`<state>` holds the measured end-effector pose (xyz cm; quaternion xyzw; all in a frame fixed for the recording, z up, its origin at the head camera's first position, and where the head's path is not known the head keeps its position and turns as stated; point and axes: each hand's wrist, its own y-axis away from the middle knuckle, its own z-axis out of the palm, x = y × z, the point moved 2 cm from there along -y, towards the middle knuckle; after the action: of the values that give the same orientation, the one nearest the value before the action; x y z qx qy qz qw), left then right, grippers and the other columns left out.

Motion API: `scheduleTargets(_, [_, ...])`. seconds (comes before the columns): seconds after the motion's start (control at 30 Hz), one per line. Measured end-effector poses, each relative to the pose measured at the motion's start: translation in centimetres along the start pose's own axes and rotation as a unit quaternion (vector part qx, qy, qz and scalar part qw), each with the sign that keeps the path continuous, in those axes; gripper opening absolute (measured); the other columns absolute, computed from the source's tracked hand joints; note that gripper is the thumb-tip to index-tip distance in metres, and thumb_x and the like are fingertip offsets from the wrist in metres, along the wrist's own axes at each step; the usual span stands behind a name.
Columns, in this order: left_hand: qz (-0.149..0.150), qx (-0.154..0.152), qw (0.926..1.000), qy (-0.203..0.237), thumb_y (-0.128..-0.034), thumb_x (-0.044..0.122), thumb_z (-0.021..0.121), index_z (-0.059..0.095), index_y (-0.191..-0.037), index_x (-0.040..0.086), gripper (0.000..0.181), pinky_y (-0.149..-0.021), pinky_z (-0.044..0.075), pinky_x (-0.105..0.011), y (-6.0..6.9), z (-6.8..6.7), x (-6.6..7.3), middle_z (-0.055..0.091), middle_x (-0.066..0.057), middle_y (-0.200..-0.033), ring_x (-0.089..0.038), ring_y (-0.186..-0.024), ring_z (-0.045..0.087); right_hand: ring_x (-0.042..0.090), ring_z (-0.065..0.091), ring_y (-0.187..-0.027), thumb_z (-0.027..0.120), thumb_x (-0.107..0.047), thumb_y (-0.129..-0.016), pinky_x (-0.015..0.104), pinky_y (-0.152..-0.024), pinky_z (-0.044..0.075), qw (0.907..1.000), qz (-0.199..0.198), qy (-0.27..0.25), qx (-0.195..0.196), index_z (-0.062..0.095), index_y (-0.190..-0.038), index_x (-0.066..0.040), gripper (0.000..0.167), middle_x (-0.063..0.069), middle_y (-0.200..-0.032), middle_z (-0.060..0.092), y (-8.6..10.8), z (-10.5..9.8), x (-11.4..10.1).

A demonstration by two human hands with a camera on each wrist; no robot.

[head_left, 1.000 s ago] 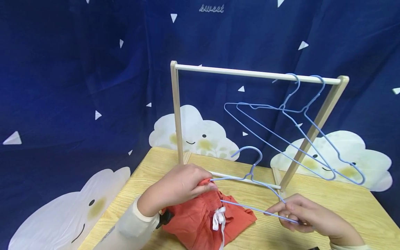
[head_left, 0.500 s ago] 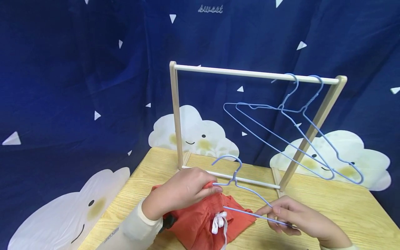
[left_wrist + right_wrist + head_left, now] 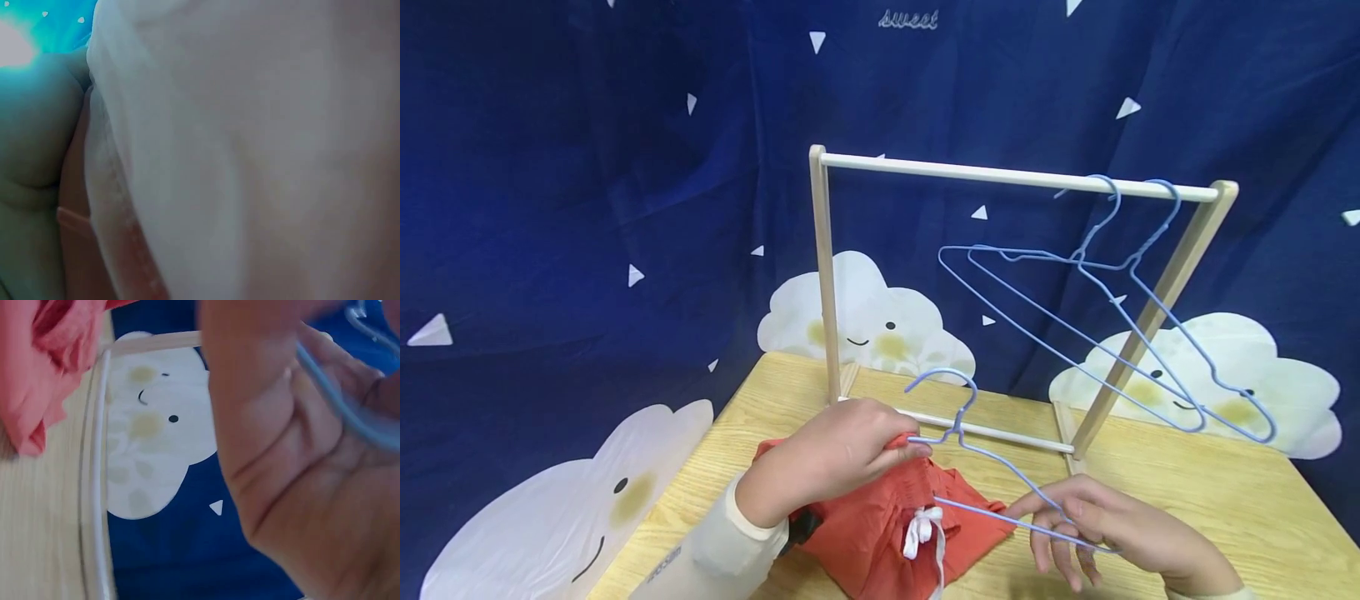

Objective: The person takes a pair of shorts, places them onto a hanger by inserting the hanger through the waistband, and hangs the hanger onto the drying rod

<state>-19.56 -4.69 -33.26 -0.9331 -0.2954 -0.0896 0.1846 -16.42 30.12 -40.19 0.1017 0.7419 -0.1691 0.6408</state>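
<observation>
Head view, nearest first: a pale sleeve (image 3: 715, 542) with a dark strap at its wrist leads to the left hand (image 3: 850, 446). That hand is mostly closed, gripping the gathered waistband of an orange-red garment (image 3: 880, 542) between thumb and fingers; whether it also pinches the wire there cannot be told. The garment lies bunched on the surface (image 3: 1210, 483), a white drawstring (image 3: 922, 532) tied in a bow at its front. In the left wrist view, blurred pale cloth fills most of the picture.

Just beyond, a blue hanger (image 3: 958, 423) stands tilted with its hook up, its left part out of sight at the waistband. The right hand (image 3: 1120, 525) loosely holds the other end, thumb over the wire, fingers partly spread and bent below it. The right wrist view shows the wire crossing the palm.

Farther back, a wooden rack (image 3: 1015, 176) stands on the surface. Two more blue hangers (image 3: 1101, 223) hang bare near the right end of its rail. Behind everything is a dark blue backdrop (image 3: 625, 167) with white triangles, smiling clouds (image 3: 865, 312) and the word "sweet" (image 3: 908, 19).
</observation>
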Motion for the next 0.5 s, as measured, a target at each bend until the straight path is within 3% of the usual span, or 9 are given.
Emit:
scheduleTargets(0.13, [0.011,-0.003,0.9999,0.009,-0.1093,0.04,0.066,0.056,-0.075,0.023,0.039,-0.066,0.045,-0.023,0.2,-0.6,0.0,0.047,0.013,-0.064,-0.004,-0.064,0.051,0.043,0.076,-0.112,-0.008,-0.036,-0.115,0.051,-0.075,0.066,0.997,0.008,-0.071,-0.031,0.033,-0.162,0.012,0.078,0.035,-0.134,0.066,0.8,-0.4,0.1])
scheduleTargets(0.23, [0.015,-0.001,0.9998,0.014,-0.1088,0.041,0.066,0.055,-0.075,0.023,0.039,-0.065,0.044,-0.022,0.5,-0.9,0.0,0.045,0.013,-0.064,-0.003,-0.064,0.05,0.043,0.072,-0.124,-0.017,-0.046,-0.11,0.047,-0.086,0.066,0.9906,0.014,-0.135,-0.015,0.029,-0.163,0.011,0.091,0.036,-0.141,0.063,1.1,-1.2,1.0])
scheduleTargets(0.37, [0.021,0.012,0.9995,0.019,-0.1095,0.042,0.065,0.054,-0.075,0.023,0.041,-0.065,0.043,-0.021,0.8,-1.4,0.1,0.044,0.013,-0.066,-0.003,-0.064,0.048,0.037,0.072,-0.124,-0.018,-0.04,-0.111,0.037,-0.09,0.065,0.9785,-0.002,-0.205,0.022,0.032,-0.163,0.009,0.087,0.03,-0.144,0.064,0.6,-2.2,2.8])
scheduleTargets(0.43, [0.026,0.021,0.9992,0.022,-0.1094,0.041,0.065,0.055,-0.076,0.023,0.039,-0.065,0.043,-0.021,0.9,-1.7,0.2,0.044,0.013,-0.067,-0.003,-0.064,0.048,0.03,0.075,-0.116,-0.009,-0.028,-0.116,0.033,-0.084,0.065,0.9787,-0.013,-0.196,0.059,0.041,-0.158,0.007,0.074,0.023,-0.138,0.069,0.0,-2.5,3.7])
scheduleTargets(0.5, [0.031,0.032,0.9989,0.016,-0.1092,0.04,0.066,0.056,-0.077,0.023,0.038,-0.066,0.042,-0.021,1.0,-1.9,0.2,0.045,0.013,-0.068,-0.003,-0.066,0.048,0.021,0.077,-0.102,0.009,-0.013,-0.119,0.028,-0.073,0.064,0.9822,-0.01,-0.143,0.122,0.053,-0.149,0.005,0.057,0.014,-0.124,0.075,-0.7,-2.2,4.4])
